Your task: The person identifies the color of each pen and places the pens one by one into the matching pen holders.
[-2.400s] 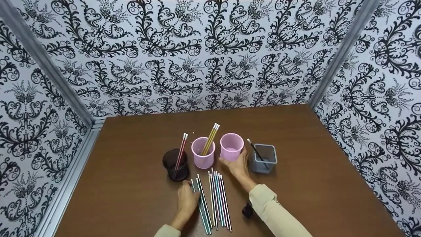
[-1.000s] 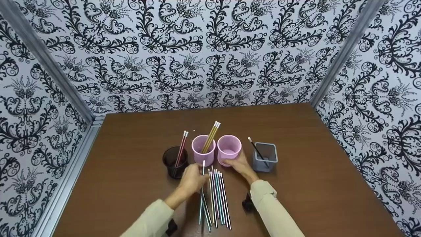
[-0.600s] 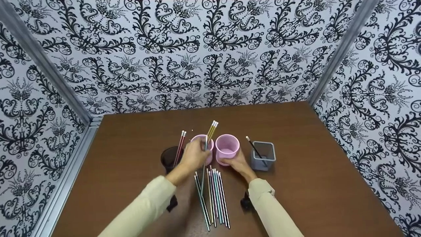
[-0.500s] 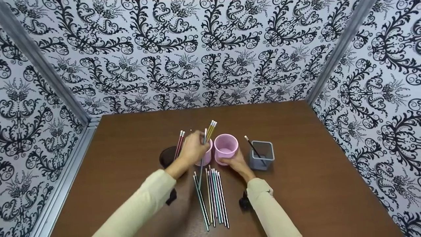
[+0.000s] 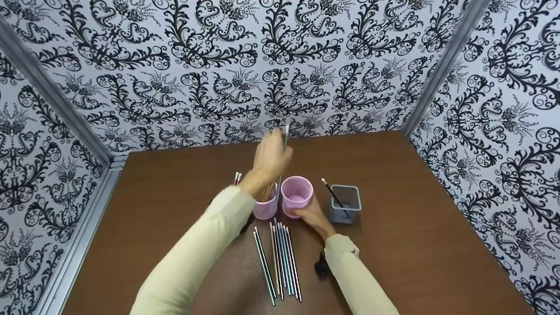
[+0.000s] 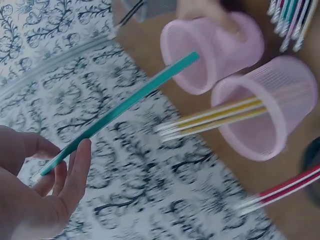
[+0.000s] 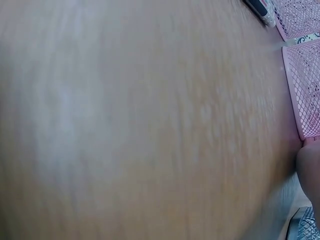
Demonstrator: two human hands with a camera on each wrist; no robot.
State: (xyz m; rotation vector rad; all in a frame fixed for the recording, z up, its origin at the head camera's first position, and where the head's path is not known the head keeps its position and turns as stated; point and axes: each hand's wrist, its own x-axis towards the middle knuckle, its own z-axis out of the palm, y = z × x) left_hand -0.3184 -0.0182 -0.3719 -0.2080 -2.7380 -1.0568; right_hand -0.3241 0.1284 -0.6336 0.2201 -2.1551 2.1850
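Observation:
My left hand is raised over the pink cups and pinches a teal pencil by its eraser end. The pencil slants down, and in the left wrist view its lower end overlaps the mouth of the right pink mesh cup. That cup has no pencils in it. Low on its side, my right hand grips it on the table. Close beside stands the left pink mesh cup, with yellow pencils leaning in it.
Several striped pencils lie in a bunch before the cups, with a separate pair to their left. A grey square holder with a black pencil stands at right. Red pencils stand left, their dark cup mostly hidden by my arm.
My left hand picked a teal pencil from the left pile and raised it up and away over the pink cups. My right hand shifted its cup left, close to the other pink one.

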